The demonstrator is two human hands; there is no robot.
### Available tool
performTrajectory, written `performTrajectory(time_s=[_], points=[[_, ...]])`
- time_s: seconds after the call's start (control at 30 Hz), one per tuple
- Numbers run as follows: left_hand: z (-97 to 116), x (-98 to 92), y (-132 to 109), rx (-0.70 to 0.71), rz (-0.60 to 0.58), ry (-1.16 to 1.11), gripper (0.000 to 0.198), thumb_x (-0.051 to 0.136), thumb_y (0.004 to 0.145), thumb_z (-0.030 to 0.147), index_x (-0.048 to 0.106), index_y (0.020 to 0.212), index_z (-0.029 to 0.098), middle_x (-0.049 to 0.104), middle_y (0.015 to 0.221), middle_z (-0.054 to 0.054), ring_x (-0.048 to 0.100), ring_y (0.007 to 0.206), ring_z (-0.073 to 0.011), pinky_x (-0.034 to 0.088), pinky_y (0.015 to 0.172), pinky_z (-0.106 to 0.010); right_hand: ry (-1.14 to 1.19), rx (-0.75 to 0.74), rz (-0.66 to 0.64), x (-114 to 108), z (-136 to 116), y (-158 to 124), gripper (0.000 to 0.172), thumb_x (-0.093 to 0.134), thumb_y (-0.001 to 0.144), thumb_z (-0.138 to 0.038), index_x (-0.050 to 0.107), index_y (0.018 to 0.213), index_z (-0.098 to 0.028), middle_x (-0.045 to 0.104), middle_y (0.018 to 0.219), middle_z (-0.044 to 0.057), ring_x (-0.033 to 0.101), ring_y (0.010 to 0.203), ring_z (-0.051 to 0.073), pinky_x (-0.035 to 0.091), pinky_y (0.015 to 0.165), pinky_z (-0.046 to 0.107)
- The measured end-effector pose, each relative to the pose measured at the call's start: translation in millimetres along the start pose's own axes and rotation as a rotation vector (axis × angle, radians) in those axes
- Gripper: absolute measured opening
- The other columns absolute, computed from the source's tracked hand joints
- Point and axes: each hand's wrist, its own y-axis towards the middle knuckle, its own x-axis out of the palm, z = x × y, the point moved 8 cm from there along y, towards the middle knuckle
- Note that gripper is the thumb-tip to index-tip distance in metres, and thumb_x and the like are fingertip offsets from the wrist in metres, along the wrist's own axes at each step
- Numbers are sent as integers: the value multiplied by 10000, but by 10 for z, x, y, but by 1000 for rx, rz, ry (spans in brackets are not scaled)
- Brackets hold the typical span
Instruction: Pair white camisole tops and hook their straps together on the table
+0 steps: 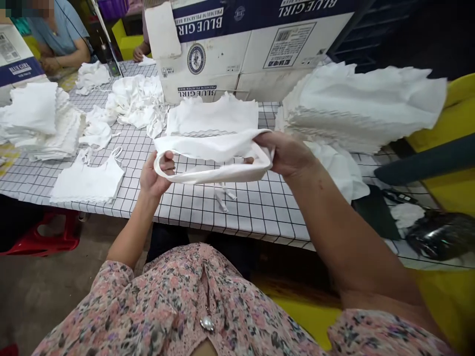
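Between my two hands a white camisole (222, 173) is stretched sideways over the table, its hem opening spread into a loop and its thin straps dangling below. My left hand (156, 173) is closed on the left end of the loop, fingers curled inside. On the right end, my right hand (284, 152) grips the cloth, with some fingers hidden within it. Just behind lies a flat stack of white camisoles (213, 116). One white camisole (91, 175) lies flat to the left, its straps pointing away from me.
Upside-down printed cardboard boxes (218, 54) stand behind the checked table (270, 212). A tall pile of white garments (356, 109) is at right, beside a black plastic bag (441, 235). More garment stacks (40, 121) fill the left. Across the table sits a person in blue (61, 29).
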Motion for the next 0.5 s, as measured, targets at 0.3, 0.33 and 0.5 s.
performTrajectory(time_s=[0.3,0.33,0.5], points=[[-351,-605,180,188,215,436,128,673,973,84,722,1064,159,767,1031,-56,700,892,-79,548,885,-179,23,-49,-43,157,153,-95,600,747,763,-783,746,1058,-260,803,1106,83,706,1270,328,624,1063,508],[-400,-485,176,251,117,509,93,719,976,157,747,1061,180,773,1096,-55,708,1004,-97,536,974,-202,7,-26,-80,231,184,-75,616,759,753,-795,748,1048,-254,805,1106,85,705,1278,327,622,1068,500],[-807,239,237,32,-432,653,431,895,808,591,794,880,179,772,947,-80,713,901,-188,580,862,-339,-4,-47,-82,293,134,-27,633,917,631,-737,735,999,-256,800,1034,52,744,1138,295,630,1037,469]])
